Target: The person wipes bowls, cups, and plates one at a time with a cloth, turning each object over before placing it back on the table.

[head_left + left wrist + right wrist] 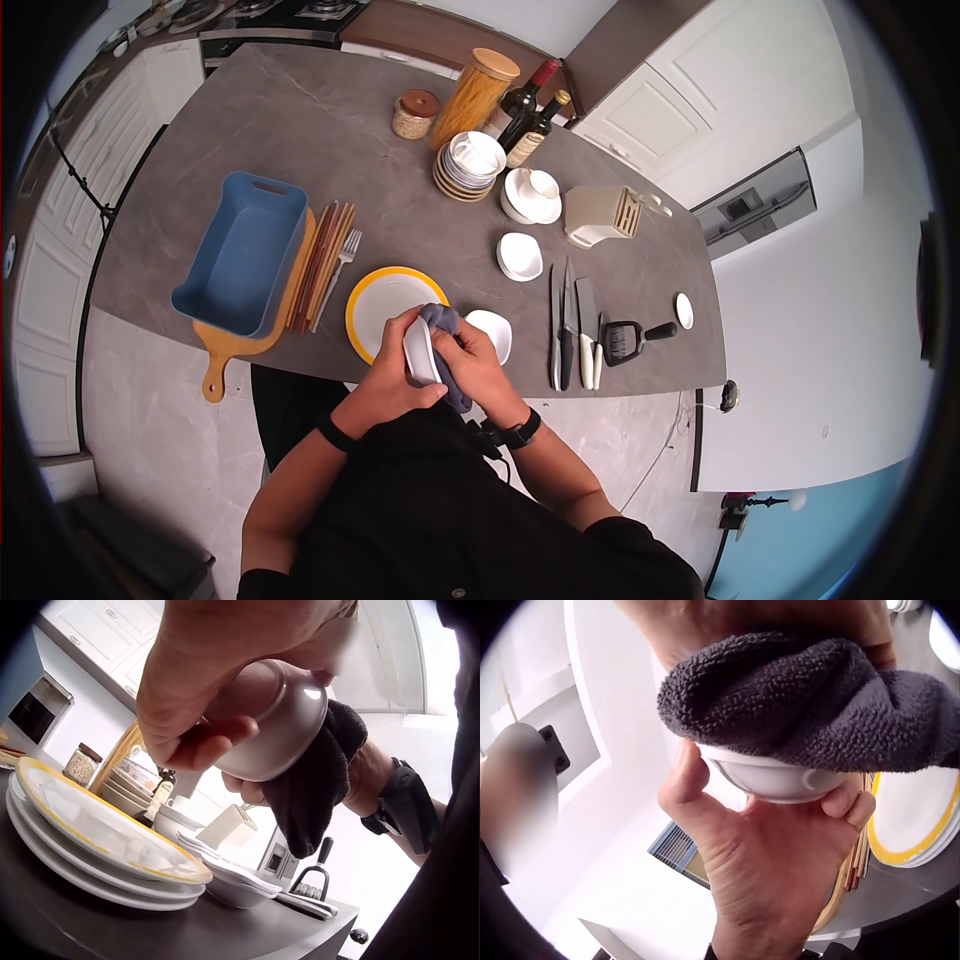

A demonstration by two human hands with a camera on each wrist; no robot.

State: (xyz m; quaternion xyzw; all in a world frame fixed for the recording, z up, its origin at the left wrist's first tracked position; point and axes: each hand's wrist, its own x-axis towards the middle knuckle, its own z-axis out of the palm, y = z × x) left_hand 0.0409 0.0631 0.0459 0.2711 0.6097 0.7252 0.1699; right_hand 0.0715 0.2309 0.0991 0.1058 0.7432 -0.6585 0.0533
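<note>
My left hand (388, 375) grips a small white bowl (420, 350) from its outer side, tilted on edge above the table's front. In the left wrist view the bowl (274, 724) shows its rounded underside and foot ring. My right hand (478, 365) holds a dark grey towel (441, 318) bunched against the bowl's open side. The terry towel (780, 705) covers most of the bowl's mouth in the right wrist view, hiding the inside. Just beyond the hands lies a stack of white plates, the top one a yellow-rimmed plate (385, 300).
Left stand a blue baking dish (240, 260) on a wooden board (222, 350), chopsticks (325, 255) and a fork (345, 255). Right are white dishes (492, 330), knives (568, 330), a black-handled tool (625, 342) and a knife block (597, 215). Stacked bowls (465, 170) and bottles (535, 130) stand behind.
</note>
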